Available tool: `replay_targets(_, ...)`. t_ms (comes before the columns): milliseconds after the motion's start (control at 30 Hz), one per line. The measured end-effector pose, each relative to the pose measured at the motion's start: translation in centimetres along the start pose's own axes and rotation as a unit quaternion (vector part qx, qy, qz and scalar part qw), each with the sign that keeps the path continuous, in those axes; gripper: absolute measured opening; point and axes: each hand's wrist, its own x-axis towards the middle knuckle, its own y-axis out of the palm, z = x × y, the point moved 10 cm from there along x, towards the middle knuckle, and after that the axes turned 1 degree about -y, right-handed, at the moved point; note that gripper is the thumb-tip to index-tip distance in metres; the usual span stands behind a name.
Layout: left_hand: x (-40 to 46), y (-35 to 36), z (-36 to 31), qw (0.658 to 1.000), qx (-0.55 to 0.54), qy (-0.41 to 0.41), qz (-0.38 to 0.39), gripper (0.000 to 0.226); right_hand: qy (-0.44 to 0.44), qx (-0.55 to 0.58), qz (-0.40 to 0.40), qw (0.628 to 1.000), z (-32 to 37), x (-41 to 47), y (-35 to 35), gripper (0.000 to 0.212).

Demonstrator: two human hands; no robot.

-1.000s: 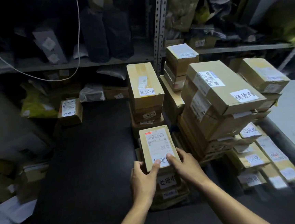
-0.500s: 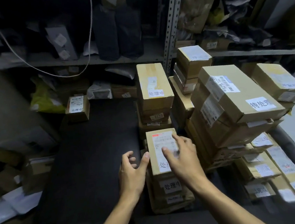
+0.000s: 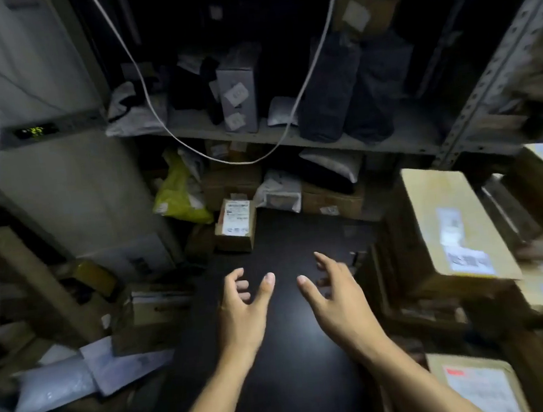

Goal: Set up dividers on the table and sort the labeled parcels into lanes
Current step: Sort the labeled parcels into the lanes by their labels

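My left hand (image 3: 242, 302) and my right hand (image 3: 334, 295) hover side by side over the dark table top (image 3: 287, 368), fingers spread and loosely bent, holding nothing. A small labeled cardboard parcel (image 3: 236, 223) stands alone at the table's far edge, well beyond both hands. A tall stack of labeled parcels (image 3: 452, 223) rises at the right, an arm's width from my right hand. Another labeled parcel (image 3: 476, 385) shows at the bottom right corner. No divider is visible.
Metal shelving (image 3: 290, 138) with bags and boxes runs behind the table, and a white cable (image 3: 157, 117) droops across it. A yellow bag (image 3: 177, 194) lies at the back left. Boxes and white mailers (image 3: 90, 369) crowd the left side.
Both hands let go of the parcel on the stack and moved left over the bare table top. My view swung left, so the stacks now sit at the right edge.
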Motion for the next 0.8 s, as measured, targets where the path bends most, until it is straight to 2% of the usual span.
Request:
replay_targets(167, 12.3, -1.4, 3.8, 0.999, -0.008, -0.038, -0.011, 0.062, 0.107, 0.047, 0.061, 0.991, -2.1, 9.7, 8.5, 0.063)
replay_targets(367, 25.2, 0.4, 9.2, 0.997, 0.013, -0.075, 0.002, 0.063, 0.21, 0.088, 0.128, 0.965, -6.3, 19.5, 18.3, 0.071)
replay_targets(567, 32.2, 3.5, 14.2, 0.993, 0.013, -0.114, 0.028, 0.069, 0.254, 0.107, 0.111, 0.955, -9.4, 26.0, 23.8, 0.079)
replay_targets(633, 32.5, 4.7, 15.4, 0.991, 0.008, -0.12, 0.056, 0.064, 0.261, 0.135, 0.125, 0.948, -9.7, 26.5, 25.4, 0.073)
replay_targets(700, 32.4, 5.3, 15.6, 0.992, 0.009, -0.103, 0.069, 0.045, 0.247, 0.167, 0.134, 0.945, -9.2, 26.6, 26.4, 0.051)
replay_targets(800, 31.1, 4.5, 15.1, 0.995, 0.016, -0.087, 0.045, 0.023, 0.229, 0.184, 0.117, 0.949, -8.6, 25.4, 25.7, 0.034)
